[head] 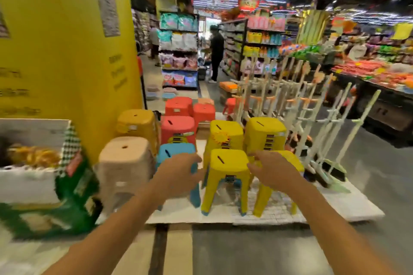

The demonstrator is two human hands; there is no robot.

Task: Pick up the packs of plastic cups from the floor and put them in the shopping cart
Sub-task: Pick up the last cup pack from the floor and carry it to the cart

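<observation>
No pack of plastic cups and no shopping cart shows in this blurred head view. My left hand and my right hand are stretched out in front of me at mid height, fingers loosely curled and apart, holding nothing. Both hover in front of a display of plastic stools, on either side of a yellow stool.
Stacked stools in yellow, red, blue and beige stand on a white pallet. A yellow pillar and a box display are at the left. White mop racks stand at the right. A person stands in the aisle behind.
</observation>
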